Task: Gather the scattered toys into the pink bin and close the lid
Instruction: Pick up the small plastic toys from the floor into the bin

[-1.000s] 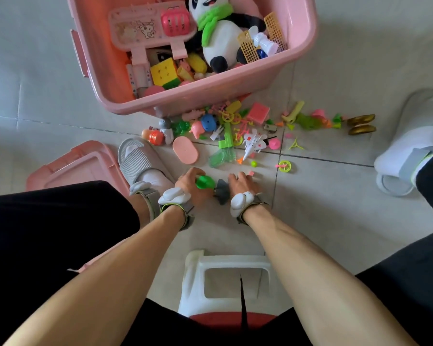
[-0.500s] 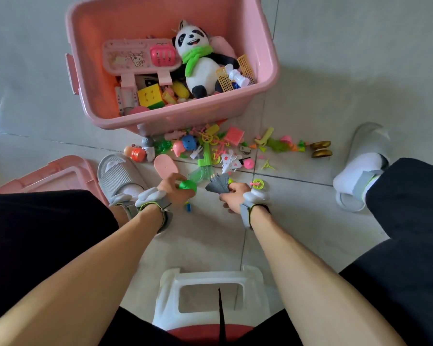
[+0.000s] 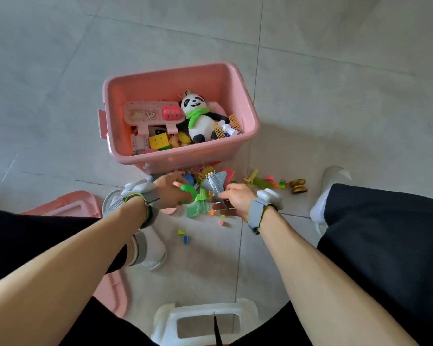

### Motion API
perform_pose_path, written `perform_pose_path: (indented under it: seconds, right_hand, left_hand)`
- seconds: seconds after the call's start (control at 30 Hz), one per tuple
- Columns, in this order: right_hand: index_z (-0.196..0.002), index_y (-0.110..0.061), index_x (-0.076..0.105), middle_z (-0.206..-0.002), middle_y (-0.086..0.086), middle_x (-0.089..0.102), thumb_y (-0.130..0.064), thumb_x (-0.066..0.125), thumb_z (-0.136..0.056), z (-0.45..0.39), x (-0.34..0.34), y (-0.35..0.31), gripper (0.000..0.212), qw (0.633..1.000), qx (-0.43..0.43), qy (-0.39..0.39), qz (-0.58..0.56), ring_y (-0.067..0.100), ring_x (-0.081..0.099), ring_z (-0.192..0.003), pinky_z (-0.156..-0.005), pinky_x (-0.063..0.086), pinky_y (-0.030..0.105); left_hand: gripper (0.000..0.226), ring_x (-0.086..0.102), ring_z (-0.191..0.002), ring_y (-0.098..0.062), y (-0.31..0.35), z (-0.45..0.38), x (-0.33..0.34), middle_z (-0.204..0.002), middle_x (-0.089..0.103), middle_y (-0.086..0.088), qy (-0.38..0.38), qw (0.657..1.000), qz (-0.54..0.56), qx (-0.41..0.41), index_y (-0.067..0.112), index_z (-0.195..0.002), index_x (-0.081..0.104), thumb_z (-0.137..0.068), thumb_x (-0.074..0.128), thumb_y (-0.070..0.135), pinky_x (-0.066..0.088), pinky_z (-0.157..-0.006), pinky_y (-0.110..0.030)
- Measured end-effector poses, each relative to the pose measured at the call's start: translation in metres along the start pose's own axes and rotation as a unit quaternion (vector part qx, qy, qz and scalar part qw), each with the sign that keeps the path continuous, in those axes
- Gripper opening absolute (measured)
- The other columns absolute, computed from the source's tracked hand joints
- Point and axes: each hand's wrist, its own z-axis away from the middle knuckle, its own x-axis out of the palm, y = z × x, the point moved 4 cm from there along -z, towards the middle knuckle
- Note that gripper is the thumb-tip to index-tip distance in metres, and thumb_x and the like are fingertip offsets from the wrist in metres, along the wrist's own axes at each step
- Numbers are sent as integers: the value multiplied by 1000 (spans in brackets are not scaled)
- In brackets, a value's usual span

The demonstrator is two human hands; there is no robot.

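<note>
A: Left hand (image 3: 169,193) gripping green toy (image 3: 188,193), right hand (image 3: 235,199) pinching jet (image 3: 214,182), mid-frame just below bin (image 3: 245,101).

B: Could undershoot the rim. Lid (image 3: 68,206) lower left, off.

The bin (image 3: 245,96) stands on the floor (image 3: 60,71). In the bin lie a panda (image 3: 200,123) and a cube (image 3: 159,141). Scattered toys (image 3: 263,182) lie just before the bin, the lid (image 3: 73,204) before-left of it, the stool (image 3: 203,318) well before.
</note>
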Motion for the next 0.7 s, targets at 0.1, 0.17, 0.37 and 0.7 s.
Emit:
perform_pose_path:
  seconds: [0.1,0.17,0.37,0.7]
  right_hand:
    - [-75,-2,53,-66,16,60,0,58,-86,5,4,-25,13,999,-45,27,11,22,59,-57,-57,50,33]
    - [-81,5,57,-82,28,63,-8,63,-82,4,7,-39,15,997,-65,40,24,25,57,-64,-62,48,38]
    - [-83,-9,63,-83,15,59,-14,64,-87,4,16,-80,7,991,-116,28,61,27,57,-72,-69,55,44]
    - [-62,-13,62,-61,7,62,-10,82,-69,-11,27,-118,21,983,-162,85,2,18,52,-53,-59,47,31]
  left_hand:
    - [49,59,-64,-22,17,12,-24,-85,65,-5,10,999,-26,24,16,-108,62,-63,80,24,57,-70,-37]
    - [44,58,-63,-18,26,16,-38,-86,64,-4,4,998,-40,38,13,-105,61,-65,78,24,54,-60,-24]
    - [28,69,-82,-31,39,19,-80,-102,68,-15,56,995,80,11,21,-94,64,-73,80,14,59,-83,-46]
    - [18,58,-72,-25,35,18,-95,-93,59,-16,111,967,226,-29,6,-97,62,-78,60,7,55,-53,-31]
